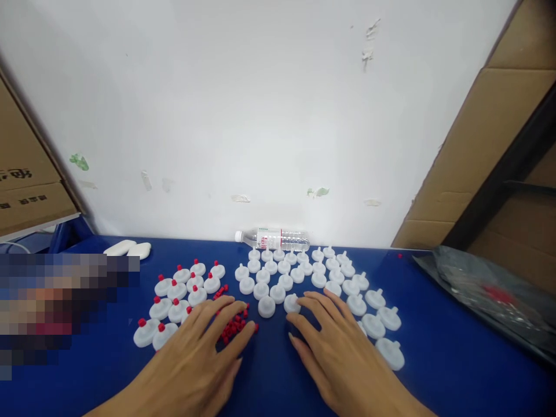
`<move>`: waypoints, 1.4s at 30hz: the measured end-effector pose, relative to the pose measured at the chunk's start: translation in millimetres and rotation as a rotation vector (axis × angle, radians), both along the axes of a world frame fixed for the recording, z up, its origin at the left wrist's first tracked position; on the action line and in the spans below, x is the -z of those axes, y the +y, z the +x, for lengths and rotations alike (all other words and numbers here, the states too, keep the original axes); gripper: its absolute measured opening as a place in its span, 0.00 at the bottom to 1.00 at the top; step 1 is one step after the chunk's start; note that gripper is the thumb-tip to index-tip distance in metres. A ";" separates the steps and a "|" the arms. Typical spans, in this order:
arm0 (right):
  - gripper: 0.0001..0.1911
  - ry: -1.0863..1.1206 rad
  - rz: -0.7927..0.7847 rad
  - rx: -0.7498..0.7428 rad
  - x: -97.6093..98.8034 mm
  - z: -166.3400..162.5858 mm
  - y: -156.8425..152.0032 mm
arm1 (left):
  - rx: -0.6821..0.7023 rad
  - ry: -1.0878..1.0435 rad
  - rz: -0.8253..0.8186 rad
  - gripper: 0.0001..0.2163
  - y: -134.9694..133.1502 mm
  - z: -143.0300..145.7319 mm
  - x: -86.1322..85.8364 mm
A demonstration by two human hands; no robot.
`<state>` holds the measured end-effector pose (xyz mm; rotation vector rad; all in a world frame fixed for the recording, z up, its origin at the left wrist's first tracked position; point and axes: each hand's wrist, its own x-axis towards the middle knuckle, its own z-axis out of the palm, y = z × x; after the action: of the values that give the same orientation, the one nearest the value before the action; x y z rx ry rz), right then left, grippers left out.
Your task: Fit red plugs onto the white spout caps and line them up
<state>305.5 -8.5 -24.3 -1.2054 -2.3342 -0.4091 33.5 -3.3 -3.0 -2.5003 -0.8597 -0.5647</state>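
Note:
My left hand [202, 341] hovers over or rests among a pile of small red caps [234, 328], its fingers apart and partly hiding them. Left of it stand several white round lids with spouts [160, 310], each topped by a red cap. My right hand [336, 341] has its fingers spread beside the uncapped white spouted lids [284, 282]. Its fingertips are close to one lid [292, 303]; whether they touch it I cannot tell. Another white lid [266, 307], with no spout visible, sits between my hands. Neither hand visibly grips anything.
A clear plastic bottle [291, 239] lies on its side against the white wall. Two white rounded objects [139, 251] are at the back left. A plastic bag with red contents [490, 301] lies at the right, by cardboard [469, 156]. One red cap [400, 256] sits apart.

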 end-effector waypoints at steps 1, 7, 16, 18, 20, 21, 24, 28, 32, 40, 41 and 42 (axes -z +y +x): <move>0.14 -0.016 0.003 0.008 -1.1 0.1 -0.2 | 0.006 0.045 0.037 0.17 -1.3 1.6 -1.5; 0.24 -0.124 -0.005 0.022 6.1 1.4 2.3 | 0.017 0.168 0.141 0.19 -1.0 6.4 -0.9; 0.22 -0.064 -0.037 -0.051 5.1 -2.4 -0.3 | 0.011 0.164 0.091 0.19 -1.7 7.5 4.7; 0.18 -0.019 -0.075 -0.075 1.8 -4.6 -1.9 | 0.050 0.162 0.074 0.17 -1.4 8.5 2.8; 0.12 0.025 -0.114 -0.109 -0.3 -6.6 -3.4 | 0.100 0.124 0.063 0.15 -0.8 9.1 3.5; 0.10 0.036 -0.127 -0.128 -0.5 -7.4 -4.0 | 0.129 0.101 0.054 0.14 -0.5 9.0 4.7; 0.11 0.026 -0.132 -0.158 2.0 -8.3 -4.1 | 0.223 0.050 0.029 0.13 0.0 7.4 8.6; 0.11 0.019 -0.116 -0.182 6.5 -8.6 -2.5 | 0.289 -0.004 -0.001 0.13 -0.7 6.2 7.1; 0.08 0.048 -0.058 -0.246 7.2 -12.8 -2.9 | 0.291 -0.038 -0.018 0.13 -2.0 8.3 4.1; 0.08 0.096 0.105 -0.323 6.8 -21.9 -5.5 | 0.301 -0.213 -0.123 0.11 -5.6 9.2 -5.8; 0.07 0.093 0.109 -0.324 7.8 -22.4 -5.4 | 0.312 -0.261 -0.135 0.11 -5.5 8.4 -6.8; 0.07 0.098 0.115 -0.319 9.2 -23.0 -5.4 | 0.321 -0.298 -0.151 0.10 -5.1 7.2 -7.1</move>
<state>282.4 -13.9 -33.5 -0.7652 -2.3294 -0.3578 40.7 -8.3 4.1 -2.7572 -0.6209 -1.0349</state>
